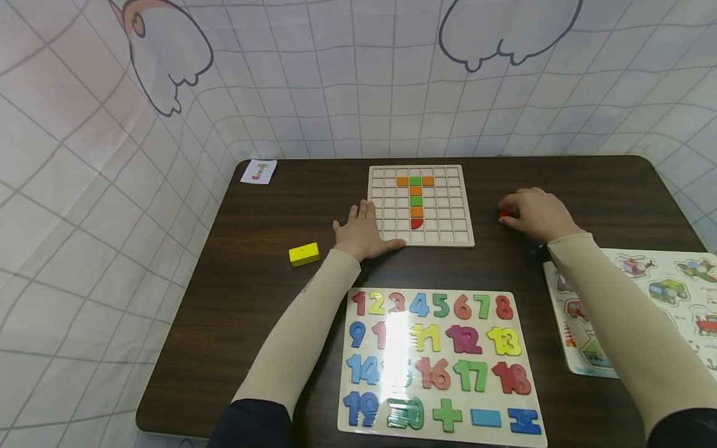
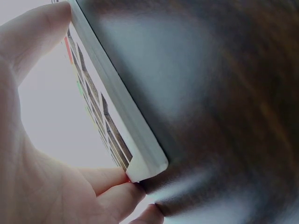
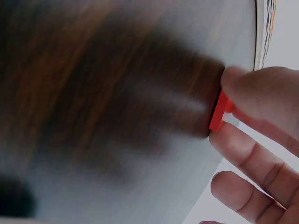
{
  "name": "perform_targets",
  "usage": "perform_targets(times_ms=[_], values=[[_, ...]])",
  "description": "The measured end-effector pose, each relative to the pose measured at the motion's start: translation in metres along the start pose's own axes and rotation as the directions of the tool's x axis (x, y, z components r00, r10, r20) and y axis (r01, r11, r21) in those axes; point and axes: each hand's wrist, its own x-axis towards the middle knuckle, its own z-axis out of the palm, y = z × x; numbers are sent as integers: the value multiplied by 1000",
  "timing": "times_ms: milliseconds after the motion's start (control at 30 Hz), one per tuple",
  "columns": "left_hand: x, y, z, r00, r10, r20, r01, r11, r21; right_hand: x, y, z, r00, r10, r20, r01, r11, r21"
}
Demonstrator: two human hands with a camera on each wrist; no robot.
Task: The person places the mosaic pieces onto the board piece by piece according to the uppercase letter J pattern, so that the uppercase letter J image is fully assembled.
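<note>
A pale wooden grid board (image 1: 448, 214) lies at the back middle of the table, with orange and green squares set in a T-like column and a red rounded piece (image 1: 417, 223) at its foot. My left hand (image 1: 364, 235) rests at the board's near left corner, fingers spread along the left side and thumb on the near edge; the left wrist view shows this contact with the board's edge (image 2: 145, 158). To the right of the board, my right hand (image 1: 534, 214) pinches a small red piece (image 3: 218, 112) between thumb and fingers, low at the tabletop. The fingers partly hide its shape.
A yellow block (image 1: 305, 254) lies left of my left hand. At the back left corner is a card (image 1: 258, 172) with a J-like figure. A number puzzle board (image 1: 403, 298) sits in front, and a vehicle picture board (image 1: 616, 261) lies partly under my right forearm.
</note>
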Motion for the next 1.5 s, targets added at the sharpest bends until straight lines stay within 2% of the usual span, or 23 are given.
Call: perform_targets(times_ms=[333,567,967,1167,1500], values=[[-2,1,-3,1000,0,-2,0,1000,0,5,-2,1,997,81,20,-82,994,76],[-3,1,-3,1000,0,-6,0,1000,0,8,-7,1,996,82,36,-87,985,146],[-3,0,-2,1000,0,-12,0,1000,7,16,-31,2,997,71,37,-76,983,166],[-2,0,-1,1000,2,-14,-1,1000,6,23,-50,3,1000,23,18,-26,981,195],[-1,-1,0,1000,-4,-8,4,1000,4,45,-91,10,993,-114,13,107,963,248]])
